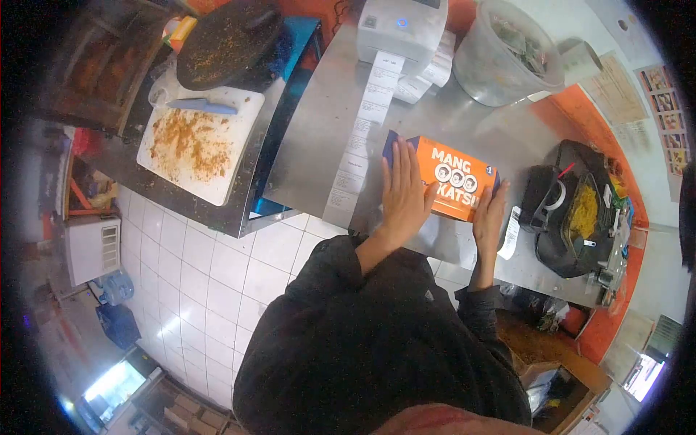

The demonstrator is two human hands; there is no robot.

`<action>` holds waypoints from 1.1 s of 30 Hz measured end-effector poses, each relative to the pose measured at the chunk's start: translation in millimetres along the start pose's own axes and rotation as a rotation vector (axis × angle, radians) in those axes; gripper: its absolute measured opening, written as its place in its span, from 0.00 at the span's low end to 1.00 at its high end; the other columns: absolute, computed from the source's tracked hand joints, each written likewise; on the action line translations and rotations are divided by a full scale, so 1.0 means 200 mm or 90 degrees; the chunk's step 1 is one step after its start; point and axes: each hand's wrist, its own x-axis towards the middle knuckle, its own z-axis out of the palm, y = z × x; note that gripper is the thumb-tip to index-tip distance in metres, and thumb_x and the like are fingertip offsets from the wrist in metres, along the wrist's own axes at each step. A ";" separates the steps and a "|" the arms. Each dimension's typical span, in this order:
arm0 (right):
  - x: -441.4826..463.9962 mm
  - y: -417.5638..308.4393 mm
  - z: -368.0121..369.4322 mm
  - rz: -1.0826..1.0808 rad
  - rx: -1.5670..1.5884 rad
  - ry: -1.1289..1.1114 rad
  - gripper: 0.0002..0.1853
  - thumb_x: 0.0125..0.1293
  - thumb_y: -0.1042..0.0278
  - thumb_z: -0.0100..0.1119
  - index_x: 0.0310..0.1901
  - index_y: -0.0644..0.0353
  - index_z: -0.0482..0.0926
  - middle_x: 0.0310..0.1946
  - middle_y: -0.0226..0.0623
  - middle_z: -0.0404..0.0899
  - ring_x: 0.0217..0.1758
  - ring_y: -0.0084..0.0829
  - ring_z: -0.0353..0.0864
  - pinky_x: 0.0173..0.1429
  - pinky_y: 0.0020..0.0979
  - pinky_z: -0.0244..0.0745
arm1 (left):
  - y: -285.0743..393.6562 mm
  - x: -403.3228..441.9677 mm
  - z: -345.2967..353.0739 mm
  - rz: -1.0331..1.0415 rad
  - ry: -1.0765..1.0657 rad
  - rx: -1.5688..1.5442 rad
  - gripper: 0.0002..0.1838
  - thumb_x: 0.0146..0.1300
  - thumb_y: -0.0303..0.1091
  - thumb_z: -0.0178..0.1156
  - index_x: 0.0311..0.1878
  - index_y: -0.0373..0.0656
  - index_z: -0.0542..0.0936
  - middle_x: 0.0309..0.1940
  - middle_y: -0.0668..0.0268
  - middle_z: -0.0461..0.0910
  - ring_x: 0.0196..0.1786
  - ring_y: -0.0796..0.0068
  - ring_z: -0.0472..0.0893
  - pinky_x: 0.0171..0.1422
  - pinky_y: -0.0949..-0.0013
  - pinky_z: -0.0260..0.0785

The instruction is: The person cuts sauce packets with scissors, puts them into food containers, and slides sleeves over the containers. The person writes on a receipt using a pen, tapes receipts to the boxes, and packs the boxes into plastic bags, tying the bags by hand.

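An orange food box (455,177) with blue ends, printed MANG KATSU, is on the metal counter in front of me. My left hand (407,190) lies along its left end, fingers stretched out and the thumb reaching toward the front edge. On the right end rests my right hand (489,215), its fingers also extended, and part of that blue end is covered. Both hands touch the box without wrapping round it. A long strip of printed labels (362,138) runs down the counter left of the box.
A label printer (401,32) and a clear plastic tub (507,54) stand at the back. To the right lies an open black bag (562,230). On the left table are a stained white cutting board (235,161), a knife (203,106) and a dark round pan (228,43).
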 end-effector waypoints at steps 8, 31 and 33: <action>0.10 0.04 -0.11 0.017 0.079 -0.183 0.26 0.74 0.52 0.39 0.58 0.69 0.72 0.42 0.53 0.81 0.47 0.37 0.80 0.51 0.34 0.71 | -0.14 0.09 0.02 -0.108 -0.127 -0.310 0.33 0.65 0.40 0.49 0.66 0.26 0.55 0.57 0.42 0.65 0.61 0.44 0.66 0.66 0.52 0.56; 0.47 0.08 -0.44 0.222 0.296 -0.412 0.31 0.70 0.40 0.42 0.48 0.66 0.78 0.43 0.39 0.80 0.43 0.26 0.78 0.52 0.30 0.72 | -0.24 0.51 -0.28 -0.184 -0.415 -0.316 0.30 0.70 0.54 0.39 0.56 0.33 0.71 0.43 0.46 0.79 0.49 0.52 0.78 0.56 0.61 0.68; 0.45 0.06 -0.47 0.226 0.302 -0.366 0.33 0.69 0.39 0.42 0.49 0.68 0.78 0.43 0.42 0.80 0.43 0.27 0.78 0.53 0.31 0.72 | -0.26 0.40 -0.30 -0.038 -0.172 -0.315 0.28 0.68 0.49 0.49 0.60 0.35 0.69 0.46 0.47 0.78 0.50 0.58 0.79 0.56 0.64 0.68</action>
